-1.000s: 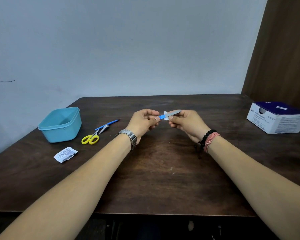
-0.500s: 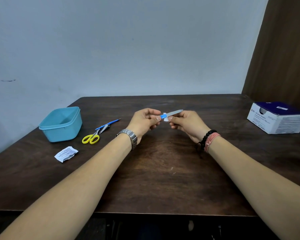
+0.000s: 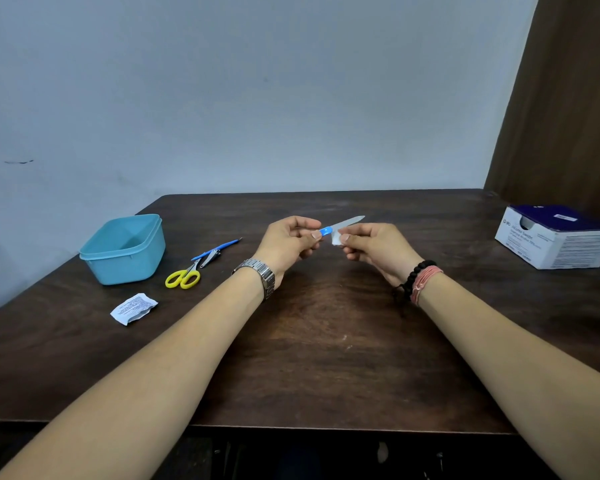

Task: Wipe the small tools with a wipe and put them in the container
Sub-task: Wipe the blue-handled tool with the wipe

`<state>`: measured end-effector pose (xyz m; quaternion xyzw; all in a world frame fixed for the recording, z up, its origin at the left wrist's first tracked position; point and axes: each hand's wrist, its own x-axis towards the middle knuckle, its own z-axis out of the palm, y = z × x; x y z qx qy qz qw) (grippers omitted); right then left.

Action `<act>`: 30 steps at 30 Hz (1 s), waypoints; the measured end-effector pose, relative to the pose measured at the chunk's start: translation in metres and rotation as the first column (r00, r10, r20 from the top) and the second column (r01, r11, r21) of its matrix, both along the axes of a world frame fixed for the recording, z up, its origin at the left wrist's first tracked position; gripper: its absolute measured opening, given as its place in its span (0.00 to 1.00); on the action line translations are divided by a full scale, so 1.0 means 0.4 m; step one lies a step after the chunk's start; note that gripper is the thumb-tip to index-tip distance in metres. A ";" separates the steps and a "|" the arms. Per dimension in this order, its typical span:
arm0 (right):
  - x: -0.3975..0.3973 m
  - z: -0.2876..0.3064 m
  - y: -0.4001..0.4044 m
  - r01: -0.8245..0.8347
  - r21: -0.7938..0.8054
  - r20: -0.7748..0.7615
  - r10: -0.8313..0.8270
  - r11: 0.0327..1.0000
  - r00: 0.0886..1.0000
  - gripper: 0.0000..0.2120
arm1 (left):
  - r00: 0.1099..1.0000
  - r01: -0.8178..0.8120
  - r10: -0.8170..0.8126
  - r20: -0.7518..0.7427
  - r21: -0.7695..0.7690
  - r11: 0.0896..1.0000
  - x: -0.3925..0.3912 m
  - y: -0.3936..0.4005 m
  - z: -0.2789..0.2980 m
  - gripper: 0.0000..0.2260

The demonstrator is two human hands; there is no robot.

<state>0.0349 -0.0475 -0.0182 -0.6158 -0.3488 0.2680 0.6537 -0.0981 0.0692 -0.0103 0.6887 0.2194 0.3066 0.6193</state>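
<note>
Above the middle of the dark wooden table [image 3: 309, 368], my left hand [image 3: 288, 244] pinches the blue handle of a nail file [image 3: 343, 224] whose grey blade points up and to the right. My right hand [image 3: 374, 249] pinches a small white wipe [image 3: 336, 239] folded round the blade near the handle. At the left stands an open teal container [image 3: 123, 249]; nothing shows inside it. Beside it lie yellow-handled scissors [image 3: 183, 277], a nail clipper [image 3: 211, 257] and a thin blue tool [image 3: 219, 247].
A torn white wipe wrapper [image 3: 133, 308] lies in front of the container. A white and dark-blue box of swabs [image 3: 556, 237] sits at the far right. A grey wall backs the table and a brown panel [image 3: 565, 98] stands at the right.
The wipe in my right hand has slid down the blade toward the blue handle, leaving more of the blade bare. Both hands stay in about the same place.
</note>
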 end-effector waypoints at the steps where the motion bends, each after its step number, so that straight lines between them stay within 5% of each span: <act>1: -0.002 -0.001 0.001 -0.011 -0.014 0.012 0.011 1.000 1.000 0.03 | 1.000 0.003 -0.003 -0.009 0.006 1.000 0.000 -0.001 0.000 0.06; 30: -0.004 0.034 -0.017 0.021 0.142 -0.110 -0.005 0.990 0.994 0.06 | 0.996 -0.082 0.081 -0.031 -0.033 0.996 -0.006 0.007 0.009 0.06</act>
